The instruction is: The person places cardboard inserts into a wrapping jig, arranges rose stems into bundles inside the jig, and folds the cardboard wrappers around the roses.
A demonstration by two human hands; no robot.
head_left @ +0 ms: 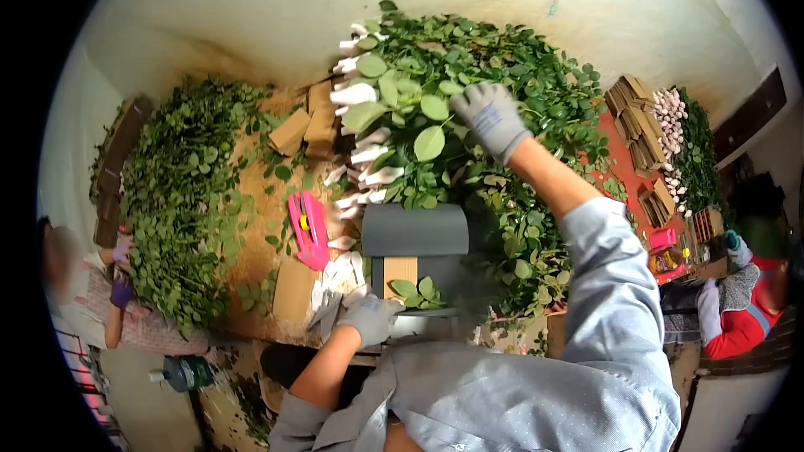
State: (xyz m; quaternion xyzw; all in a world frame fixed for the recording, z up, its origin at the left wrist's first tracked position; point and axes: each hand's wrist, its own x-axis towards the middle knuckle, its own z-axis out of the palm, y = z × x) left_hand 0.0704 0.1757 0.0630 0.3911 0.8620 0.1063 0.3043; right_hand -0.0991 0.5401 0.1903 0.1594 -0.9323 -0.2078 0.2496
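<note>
My right hand [492, 120], in a grey glove, reaches over the pile of leafy stems [502, 59]. Its fingers are closed round a leafy stem [430, 142] whose broad leaves stick out to the left. Low at the table's front edge is my gloved left hand [370, 319], fingers curled, beside white sleeve-like pieces [342, 274]; what it grips is hidden. Just right of it, a cardboard strip [400, 271] and a few loose leaves [419, 291] lie by a dark grey curved block [415, 230]. White-wrapped flower heads [355, 95] line the pile's left side.
A pink stapler-like tool [310, 230] and folded cardboard [321, 121] lie left of the pile. Farther left are more leafy stems [180, 201], with a co-worker's purple-gloved hand [121, 290]. On the right, a red table [624, 172] bears cardboard and wrapped flowers near another person [745, 305].
</note>
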